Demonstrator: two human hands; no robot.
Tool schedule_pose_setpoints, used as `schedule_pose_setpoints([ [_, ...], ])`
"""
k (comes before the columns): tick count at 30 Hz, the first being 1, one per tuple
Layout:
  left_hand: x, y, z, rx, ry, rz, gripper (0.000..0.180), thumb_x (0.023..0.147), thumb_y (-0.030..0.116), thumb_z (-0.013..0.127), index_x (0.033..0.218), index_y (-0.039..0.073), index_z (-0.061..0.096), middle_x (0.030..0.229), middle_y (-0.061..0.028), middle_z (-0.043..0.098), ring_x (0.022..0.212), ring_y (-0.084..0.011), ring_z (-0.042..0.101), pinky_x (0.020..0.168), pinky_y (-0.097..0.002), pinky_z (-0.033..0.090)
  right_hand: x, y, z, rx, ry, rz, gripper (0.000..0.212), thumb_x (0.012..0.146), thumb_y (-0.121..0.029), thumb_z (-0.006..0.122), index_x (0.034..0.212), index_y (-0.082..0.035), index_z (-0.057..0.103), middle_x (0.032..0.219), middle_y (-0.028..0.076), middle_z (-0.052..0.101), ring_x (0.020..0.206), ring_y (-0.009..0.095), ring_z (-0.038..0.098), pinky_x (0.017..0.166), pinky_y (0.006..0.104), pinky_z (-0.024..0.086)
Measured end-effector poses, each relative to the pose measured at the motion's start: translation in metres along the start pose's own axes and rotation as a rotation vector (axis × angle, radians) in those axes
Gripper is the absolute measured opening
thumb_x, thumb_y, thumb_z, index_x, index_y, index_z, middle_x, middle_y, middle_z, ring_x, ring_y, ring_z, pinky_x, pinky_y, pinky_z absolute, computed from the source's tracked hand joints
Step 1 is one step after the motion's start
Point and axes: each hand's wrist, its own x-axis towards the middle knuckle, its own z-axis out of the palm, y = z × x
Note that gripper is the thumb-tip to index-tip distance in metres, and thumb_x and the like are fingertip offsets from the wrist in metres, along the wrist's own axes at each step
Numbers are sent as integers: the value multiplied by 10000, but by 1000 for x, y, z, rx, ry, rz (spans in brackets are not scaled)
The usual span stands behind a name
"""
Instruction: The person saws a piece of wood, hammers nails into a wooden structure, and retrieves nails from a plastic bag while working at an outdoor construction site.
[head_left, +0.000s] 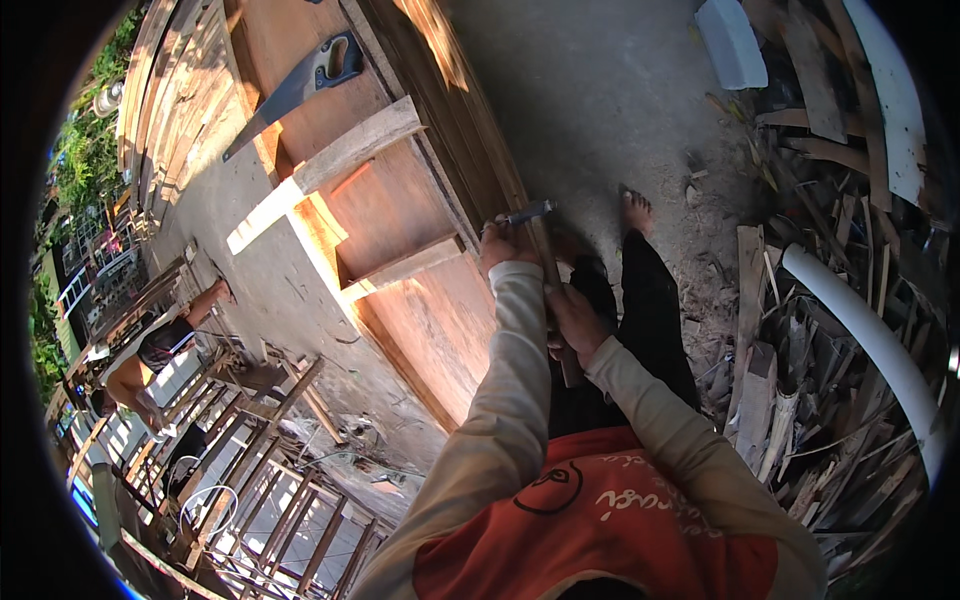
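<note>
My right hand (578, 318) is wrapped round the wooden handle (549, 262) of a hammer. The dark metal hammer head (530, 212) lies at the far end of that handle, close above the panel's right edge. Beside the head, my left hand (497, 247) is closed, its fingers bent by the claw end; what they pinch is too small to tell. Under and left of my left hand lies a long plywood panel (395, 215) framed with wooden strips. A crosspiece (365, 277) runs across it near my left wrist.
A handsaw (305, 88) with a dark handle rests on the panel's far part, near a loose board (325, 170). Scrap wood (790, 400) and a white curved pipe (860, 320) lie at right. Another person (155, 365) is among wooden frames (270, 500) at far left.
</note>
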Motion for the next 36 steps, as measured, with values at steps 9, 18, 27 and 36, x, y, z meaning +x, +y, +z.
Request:
schedule_pose_setpoints([
  [9, -65, 83, -16, 1060, -282, 299, 254, 920, 128, 621, 1137, 1, 654, 954, -109, 706, 917, -274, 682, 844, -394, 569, -24, -30, -89, 369, 194, -245, 326, 991, -502, 585, 996, -193, 481, 711, -31, 475, 487, 86, 444, 450, 280, 413],
  [18, 27, 208, -24, 2545, -628, 1119, 517, 679, 340, 820, 1149, 178, 679, 1238, -75, 598, 1166, -316, 556, 1013, -496, 442, -1, 31, -13, 414, 294, -408, 286, 1018, -436, 555, 972, -180, 436, 732, -7, 484, 529, 107, 481, 459, 304, 443],
  [27, 53, 220, -38, 2407, -858, 1161, 479, 661, 373, 819, 1078, 176, 689, 1119, -66, 642, 1082, -277, 622, 887, -432, 542, 10, 56, 32, 73, 39, -207, 321, 996, -438, 593, 1039, -139, 484, 711, -2, 498, 486, 107, 478, 437, 292, 449],
  [36, 67, 183, -41, 2452, -846, 1211, 494, 666, 396, 808, 1077, 156, 674, 1151, -79, 643, 1099, -290, 627, 877, -454, 548, 46, 47, 2, 472, 475, -673, 275, 988, -406, 619, 1015, -184, 458, 707, -29, 447, 494, 107, 428, 457, 309, 402],
])
